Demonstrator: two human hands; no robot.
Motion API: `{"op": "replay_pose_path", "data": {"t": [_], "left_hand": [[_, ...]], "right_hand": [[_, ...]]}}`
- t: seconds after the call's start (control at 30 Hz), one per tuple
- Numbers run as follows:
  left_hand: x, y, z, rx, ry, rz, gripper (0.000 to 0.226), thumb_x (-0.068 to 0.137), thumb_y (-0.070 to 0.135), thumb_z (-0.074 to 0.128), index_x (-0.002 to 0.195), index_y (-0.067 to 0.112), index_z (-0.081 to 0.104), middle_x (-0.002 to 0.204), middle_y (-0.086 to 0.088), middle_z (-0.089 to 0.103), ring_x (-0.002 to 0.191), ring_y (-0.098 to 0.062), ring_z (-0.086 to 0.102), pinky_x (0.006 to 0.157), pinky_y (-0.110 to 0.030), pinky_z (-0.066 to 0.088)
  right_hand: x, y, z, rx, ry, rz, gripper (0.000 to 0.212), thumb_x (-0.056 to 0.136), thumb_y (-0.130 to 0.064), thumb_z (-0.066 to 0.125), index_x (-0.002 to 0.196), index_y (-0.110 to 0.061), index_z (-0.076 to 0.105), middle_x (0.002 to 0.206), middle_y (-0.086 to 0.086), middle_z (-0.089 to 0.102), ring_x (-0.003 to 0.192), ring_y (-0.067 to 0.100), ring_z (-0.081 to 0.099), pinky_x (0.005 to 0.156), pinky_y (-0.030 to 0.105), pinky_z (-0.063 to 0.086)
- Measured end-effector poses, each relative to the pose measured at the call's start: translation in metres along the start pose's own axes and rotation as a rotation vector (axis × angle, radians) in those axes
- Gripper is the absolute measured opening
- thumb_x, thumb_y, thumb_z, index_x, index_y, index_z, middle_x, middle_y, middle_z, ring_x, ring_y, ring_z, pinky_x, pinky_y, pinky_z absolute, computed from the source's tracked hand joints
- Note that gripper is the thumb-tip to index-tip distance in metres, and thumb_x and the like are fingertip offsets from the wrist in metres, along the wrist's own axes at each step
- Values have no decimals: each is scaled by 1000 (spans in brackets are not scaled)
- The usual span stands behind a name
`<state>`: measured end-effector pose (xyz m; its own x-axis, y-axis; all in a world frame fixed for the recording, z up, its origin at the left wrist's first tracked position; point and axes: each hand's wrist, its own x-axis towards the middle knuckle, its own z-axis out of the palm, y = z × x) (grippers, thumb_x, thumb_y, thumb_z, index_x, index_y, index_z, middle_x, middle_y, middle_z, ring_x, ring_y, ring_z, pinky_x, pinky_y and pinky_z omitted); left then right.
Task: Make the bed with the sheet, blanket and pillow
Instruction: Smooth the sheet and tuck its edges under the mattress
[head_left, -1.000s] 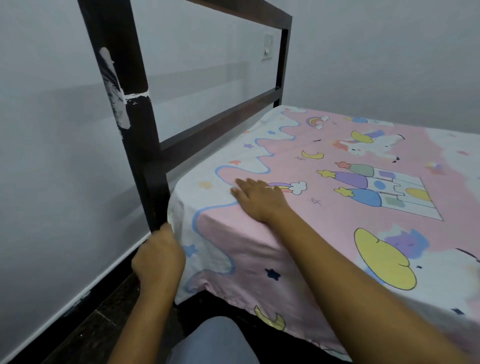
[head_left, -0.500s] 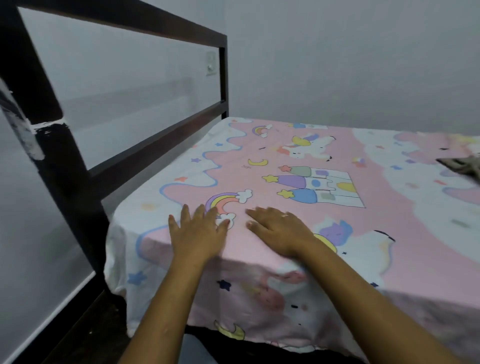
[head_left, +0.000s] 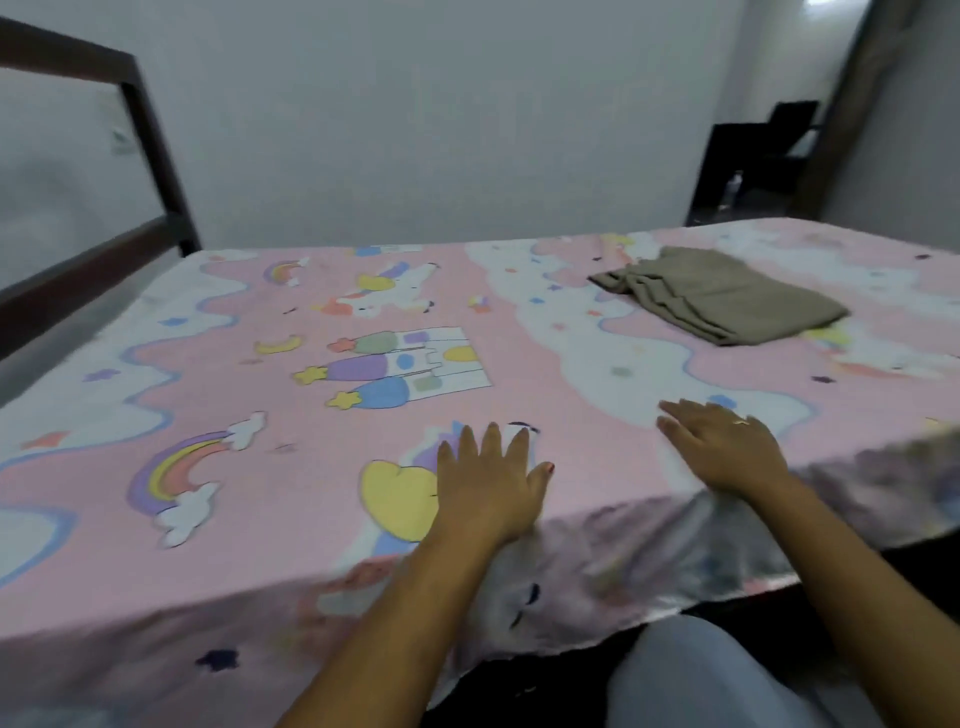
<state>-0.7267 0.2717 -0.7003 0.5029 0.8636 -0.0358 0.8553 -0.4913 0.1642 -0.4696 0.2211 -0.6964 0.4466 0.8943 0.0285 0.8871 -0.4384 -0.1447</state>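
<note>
Spread flat over the bed (head_left: 78, 280): sheet (head_left: 519, 338), pink with white cloud bands, printed with rainbows, stars, moons, a castle, a unicorn and a yellow heart. Near edge draped over the side at 6 o'clock, blurred there.

Laid on the sheet close to that edge, at about 6 o'clock: left hand (head_left: 488, 483), palm down, fingers straight and a little spread, pointing toward 12 o'clock, heel beside the yellow heart print. Just toward 3 o'clock from it, with a gap between the two: right hand (head_left: 727, 447), likewise palm down and flat, fingers close together and angled toward 10 o'clock, a ring (head_left: 740, 422) on one finger. No fabric gathered or pinched by either; both merely resting on top, gripping nothing.

Farther up the sheet at 2 o'clock, well apart from both hands: blanket (head_left: 722, 296), olive-grey, folded into a flat stack, layered edges turned toward 9 o'clock.

At 10 o'clock, standing against the pale wall (head_left: 415, 130): dark headboard (head_left: 150, 135) of posts and rails. Seen through its opening, a small wall plate (head_left: 122, 140), too blurred for any marking to be read.

At 1 o'clock, past the far corner of the bed: dark furniture (head_left: 753, 166), details unclear.

At 5 o'clock, below the hanging edge of the sheet: a knee (head_left: 701, 675) in light grey cloth.
</note>
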Motion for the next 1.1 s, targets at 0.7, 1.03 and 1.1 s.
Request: {"op": "replay_pose_path", "data": {"t": [0.7,1.03,1.1], "left_hand": [[133,185,19,12,-207,408,58,99,50,13,151,29,0,160,5,-4,147,-23,-3,117,-50,2],[245,275,44,-53,-258,547,52,102,39,15,151,32,3,159,11,-5,147,-17,-5,117,-46,0],[244,270,47,-66,-240,549,52,101,44,13,151,36,1,159,12,-6,147,-14,-6,117,-43,-1]], "right_hand": [[48,174,-13,62,66,315,43,100,-48,21,144,-49,26,158,-16,15,146,15,11,117,48,8],[91,180,-11,85,101,77,44,102,-43,22,145,-41,29,154,-15,28,144,10,18,117,42,6],[103,237,-23,7,43,177,44,101,-46,22,145,-45,27,155,-17,22,144,9,15,117,43,7]]}}
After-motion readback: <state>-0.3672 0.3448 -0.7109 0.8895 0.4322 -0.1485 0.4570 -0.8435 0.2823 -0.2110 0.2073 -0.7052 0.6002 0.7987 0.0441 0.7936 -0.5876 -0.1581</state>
